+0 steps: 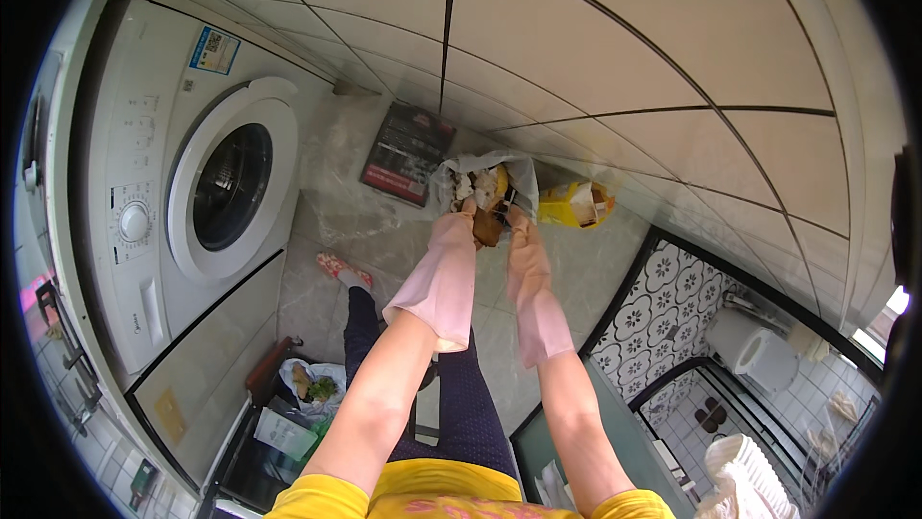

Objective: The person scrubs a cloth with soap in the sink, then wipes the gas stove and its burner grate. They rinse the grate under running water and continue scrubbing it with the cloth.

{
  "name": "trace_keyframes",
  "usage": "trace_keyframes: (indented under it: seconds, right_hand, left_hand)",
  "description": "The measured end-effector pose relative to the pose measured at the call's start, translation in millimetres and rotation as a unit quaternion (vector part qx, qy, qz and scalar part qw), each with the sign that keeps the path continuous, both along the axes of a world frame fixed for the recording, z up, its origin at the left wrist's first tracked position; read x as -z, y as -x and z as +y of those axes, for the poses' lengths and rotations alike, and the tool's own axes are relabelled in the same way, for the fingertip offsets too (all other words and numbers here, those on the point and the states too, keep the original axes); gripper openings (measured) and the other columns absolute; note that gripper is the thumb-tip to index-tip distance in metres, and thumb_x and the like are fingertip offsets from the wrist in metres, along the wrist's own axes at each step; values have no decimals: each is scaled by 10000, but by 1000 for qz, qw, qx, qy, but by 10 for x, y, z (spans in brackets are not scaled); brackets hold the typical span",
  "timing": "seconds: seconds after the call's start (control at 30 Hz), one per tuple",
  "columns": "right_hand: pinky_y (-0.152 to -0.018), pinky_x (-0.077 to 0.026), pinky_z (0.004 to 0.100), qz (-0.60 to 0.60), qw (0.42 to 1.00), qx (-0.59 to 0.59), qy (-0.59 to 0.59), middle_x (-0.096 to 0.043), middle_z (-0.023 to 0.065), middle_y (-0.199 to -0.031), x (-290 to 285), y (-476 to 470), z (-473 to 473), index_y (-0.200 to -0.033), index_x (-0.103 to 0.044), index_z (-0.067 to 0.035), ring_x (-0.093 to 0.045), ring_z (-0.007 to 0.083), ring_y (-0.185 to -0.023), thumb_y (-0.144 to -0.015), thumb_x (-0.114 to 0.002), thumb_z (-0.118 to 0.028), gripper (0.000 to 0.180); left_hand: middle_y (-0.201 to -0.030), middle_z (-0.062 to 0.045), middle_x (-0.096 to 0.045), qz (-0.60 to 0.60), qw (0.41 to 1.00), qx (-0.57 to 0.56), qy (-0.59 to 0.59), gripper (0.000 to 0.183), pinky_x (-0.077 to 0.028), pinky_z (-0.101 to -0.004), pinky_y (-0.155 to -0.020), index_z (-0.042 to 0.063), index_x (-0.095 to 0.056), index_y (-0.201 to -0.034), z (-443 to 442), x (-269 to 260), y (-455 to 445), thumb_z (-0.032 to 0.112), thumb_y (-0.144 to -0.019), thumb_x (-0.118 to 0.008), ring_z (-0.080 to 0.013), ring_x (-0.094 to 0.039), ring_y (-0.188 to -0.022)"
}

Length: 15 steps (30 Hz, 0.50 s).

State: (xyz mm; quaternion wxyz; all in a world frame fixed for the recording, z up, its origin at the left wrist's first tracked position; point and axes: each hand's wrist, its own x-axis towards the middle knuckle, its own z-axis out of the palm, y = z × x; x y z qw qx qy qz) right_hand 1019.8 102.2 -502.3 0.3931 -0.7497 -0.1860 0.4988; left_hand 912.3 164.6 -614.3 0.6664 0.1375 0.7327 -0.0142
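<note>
A bin lined with a whitish plastic bag [524, 172] stands on the floor near the tiled wall, holding crumpled white waste [484, 191], a yellow piece and other refuse. Both arms reach down to it in long pink rubber gloves. My left hand [467, 211] is at the bag's near left side, my right hand [517, 216] at its near right side. A brown piece of refuse [488, 228] lies between them. The fingers are partly hidden among the bag and waste, so I cannot tell what each hand grips.
A flat dark box [409, 152] lies left of the bin, a yellow package [569, 205] right of it. A front-loading washing machine [133, 224] stands at the left. Lower left, a plastic bag [297, 375] holds greens. A toilet [756, 350] is beyond a dark-framed threshold at right.
</note>
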Motion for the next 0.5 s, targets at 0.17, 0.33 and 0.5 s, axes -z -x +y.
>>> trace_keyframes:
  seconds: [0.17, 0.33, 0.5]
  right_hand:
    - [-805, -591, 387, 316, 946, 68, 19, -666, 119, -1117, 389, -23, -175, -1295, -530, -40, -663, 301, -1041, -1017, -533, -286, 371]
    - [-599, -626, 320, 261, 934, 242, 26, -660, 159, -1100, 548, -377, -404, -1149, -539, -30, -705, 348, -832, -973, -584, -85, 189]
    - [-665, -636, 378, 284, 929, 236, -12, -643, 183, -1132, 508, -469, -492, -1157, -520, -28, -691, 366, -888, -983, -551, -53, 179]
  left_hand:
    - [-864, -8, -661, 61, 991, 33, -113, 438, -434, -327, -725, 69, -689, -935, -180, 335, 22, 412, -730, -868, -132, -556, -777]
    - [-1163, -76, -674, -169, 971, -161, -41, 493, -397, -324, -993, 37, -689, -1134, 68, -349, -37, 479, -921, -645, -173, -573, -1115]
    - [-1344, -112, -598, -283, 944, -151, -76, 616, -355, -311, -1092, 26, -616, -1279, 196, -694, 113, 549, -986, -478, -203, -465, -1331]
